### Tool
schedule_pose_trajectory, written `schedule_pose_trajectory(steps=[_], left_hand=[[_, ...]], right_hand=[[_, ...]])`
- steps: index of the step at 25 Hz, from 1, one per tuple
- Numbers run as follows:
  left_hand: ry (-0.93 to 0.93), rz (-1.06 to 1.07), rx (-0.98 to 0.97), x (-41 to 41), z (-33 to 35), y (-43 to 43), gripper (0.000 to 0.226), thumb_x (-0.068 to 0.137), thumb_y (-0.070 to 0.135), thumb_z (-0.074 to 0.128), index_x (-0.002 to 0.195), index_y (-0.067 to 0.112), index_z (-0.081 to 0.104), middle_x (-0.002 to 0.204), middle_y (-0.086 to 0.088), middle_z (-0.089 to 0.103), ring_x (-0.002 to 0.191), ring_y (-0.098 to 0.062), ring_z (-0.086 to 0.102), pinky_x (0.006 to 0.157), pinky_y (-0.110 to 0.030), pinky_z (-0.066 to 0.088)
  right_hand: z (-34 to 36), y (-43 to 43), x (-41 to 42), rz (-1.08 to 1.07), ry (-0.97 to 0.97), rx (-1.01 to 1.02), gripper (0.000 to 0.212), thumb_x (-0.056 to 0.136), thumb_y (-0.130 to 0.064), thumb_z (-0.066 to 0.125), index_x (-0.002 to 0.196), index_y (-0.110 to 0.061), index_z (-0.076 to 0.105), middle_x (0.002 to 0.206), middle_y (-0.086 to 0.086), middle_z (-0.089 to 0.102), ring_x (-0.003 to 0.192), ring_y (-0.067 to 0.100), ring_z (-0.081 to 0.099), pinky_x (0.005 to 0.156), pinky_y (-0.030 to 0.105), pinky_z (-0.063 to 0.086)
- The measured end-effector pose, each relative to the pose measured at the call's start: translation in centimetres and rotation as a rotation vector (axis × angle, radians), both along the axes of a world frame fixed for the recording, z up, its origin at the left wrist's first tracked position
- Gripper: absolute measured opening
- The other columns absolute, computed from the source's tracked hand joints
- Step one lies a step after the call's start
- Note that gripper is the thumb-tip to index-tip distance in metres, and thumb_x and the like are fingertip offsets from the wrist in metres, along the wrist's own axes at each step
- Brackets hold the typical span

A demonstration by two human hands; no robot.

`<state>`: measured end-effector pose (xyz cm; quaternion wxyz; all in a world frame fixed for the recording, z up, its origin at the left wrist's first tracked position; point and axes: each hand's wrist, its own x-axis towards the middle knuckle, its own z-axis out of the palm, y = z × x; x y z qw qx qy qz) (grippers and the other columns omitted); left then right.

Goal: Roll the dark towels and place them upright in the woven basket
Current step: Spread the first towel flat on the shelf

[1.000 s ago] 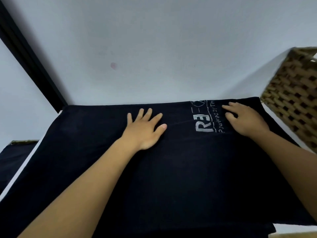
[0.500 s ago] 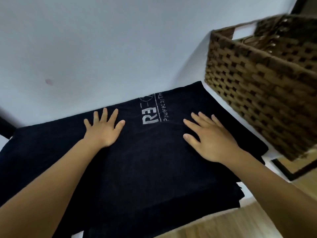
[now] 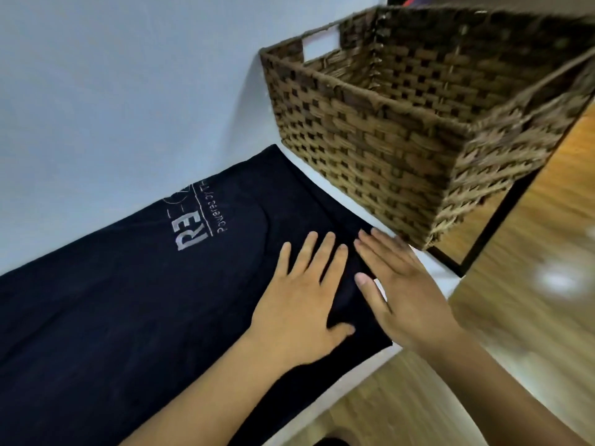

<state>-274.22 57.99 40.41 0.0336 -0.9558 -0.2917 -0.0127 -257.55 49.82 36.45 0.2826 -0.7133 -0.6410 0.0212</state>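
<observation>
Smoothing is the step in hand, by my reading: the dark towel (image 3: pixel 128 300) lies spread flat and unrolled along the white table (image 3: pixel 446 280), its grey printed logo (image 3: pixel 196 236) facing up. Both hands sit at its right end. The left hand (image 3: pixel 302 307) rests palm down on the cloth with fingers straight and slightly spread, grasping nothing. The right hand (image 3: pixel 409 294) lies just beside it, also flat and released, its fingers reaching over the towel's right edge, close to the near corner of the woven basket (image 3: pixel 370 133). The basket stands to the right and farther back, just beside the towel's end; the part of its inside that shows holds no towel. No roll is started, so the task looks barely begun. Next, I judge, the fingers must curl under this right edge, turn it over tightly and evenly, then roll leftward along the whole length, keeping both sides level so the finished roll can stand upright in the basket
</observation>
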Motion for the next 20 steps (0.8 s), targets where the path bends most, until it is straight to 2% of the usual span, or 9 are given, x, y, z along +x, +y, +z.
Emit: schedule_pose_trajectory(steps=[2,3,6,8,9,11,12,15,20], left_hand=[[-0.154,-0.014,0.002,-0.6,-0.3,0.0,0.085,0.078,0.043,0.072,0.147,0.011,0.036,0.155,-0.01,0.031,0.144,-0.029,0.03,0.111,-0.049,0.037],[-0.27,-0.033,-0.011,-0.8,-0.3,0.3,0.071,0.075,0.036,0.075,0.137,0.01,0.051,0.142,-0.007,0.047,0.131,-0.026,0.046,0.1,-0.045,0.049],[-0.59,0.023,-0.121,-1.5,0.3,1.5,0.031,0.08,0.034,0.067,0.105,0.015,0.072,0.099,0.008,0.062,0.091,-0.012,0.059,0.08,-0.028,0.05],[-0.788,0.109,-0.381,-2.1,0.9,1.8,0.01,0.088,0.029,0.063,0.085,0.022,0.069,0.08,0.016,0.061,0.076,-0.004,0.059,0.07,-0.017,0.045],[-0.854,0.157,-0.499,-2.2,1.3,1.9,0.016,0.091,0.028,0.061,0.076,0.023,0.064,0.071,0.014,0.058,0.067,-0.003,0.055,0.063,-0.018,0.043],[-0.915,0.227,-0.619,-2.1,1.7,2.2,0.033,0.094,0.033,0.056,0.073,0.008,0.056,0.065,-0.008,0.055,0.061,-0.022,0.049,0.058,-0.035,0.044],[-0.944,0.248,-0.641,-2.2,1.7,2.2,0.037,0.095,0.033,0.055,0.076,0.001,0.053,0.067,-0.016,0.052,0.061,-0.026,0.046,0.059,-0.039,0.044],[-1.001,0.319,-0.66,-2.2,1.8,2.4,0.029,0.098,0.018,0.053,0.077,0.001,0.045,0.064,-0.006,0.042,0.06,-0.013,0.038,0.057,-0.027,0.037],[-1.157,0.424,-0.626,-2.1,3.2,3.0,0.024,0.098,0.015,0.051,0.077,0.003,0.051,0.069,-0.013,0.049,0.067,-0.01,0.046,0.067,-0.032,0.04]], right_hand=[[-0.9,0.1,-0.1,0.006,0.001,0.025,0.058,0.103,-0.045,0.022,0.148,-0.015,0.039,0.156,-0.004,0.034,0.148,0.009,0.02,0.122,0.041,0.016],[-0.8,0.2,-0.4,0.005,0.044,0.056,0.057,0.103,-0.044,0.021,0.147,-0.014,0.041,0.155,-0.003,0.036,0.147,0.009,0.021,0.122,0.041,0.015],[-0.9,0.6,-0.7,0.001,0.26,0.145,0.052,0.102,-0.038,0.025,0.143,-0.014,0.046,0.15,-0.005,0.042,0.145,0.008,0.025,0.123,0.032,0.008],[-1.2,0.5,-0.7,-0.011,0.325,0.174,0.048,0.1,-0.033,0.03,0.14,-0.016,0.049,0.147,-0.008,0.045,0.144,0.006,0.028,0.122,0.028,0.007],[-1.1,0.6,-0.7,-0.014,0.309,0.193,0.046,0.099,-0.031,0.032,0.137,-0.016,0.052,0.146,-0.007,0.047,0.143,0.006,0.029,0.122,0.03,0.008],[-1.3,0.7,-0.6,-0.01,0.232,0.227,0.043,0.099,-0.031,0.038,0.131,-0.013,0.059,0.144,-0.004,0.05,0.142,0.008,0.032,0.123,0.036,0.013],[-1.5,0.7,-0.6,-0.004,0.19,0.228,0.042,0.098,-0.031,0.04,0.13,-0.012,0.061,0.144,-0.002,0.05,0.142,0.01,0.034,0.122,0.038,0.015],[-1.8,0.8,-0.1,0.008,0.062,0.207,0.043,0.099,-0.035,0.042,0.131,-0.012,0.061,0.144,0.001,0.051,0.141,0.014,0.037,0.121,0.043,0.02],[-1.5,0.4,0.2,0.014,-0.098,0.187,0.048,0.1,-0.042,0.039,0.134,-0.014,0.058,0.144,0.0,0.052,0.141,0.014,0.038,0.119,0.046,0.025]])
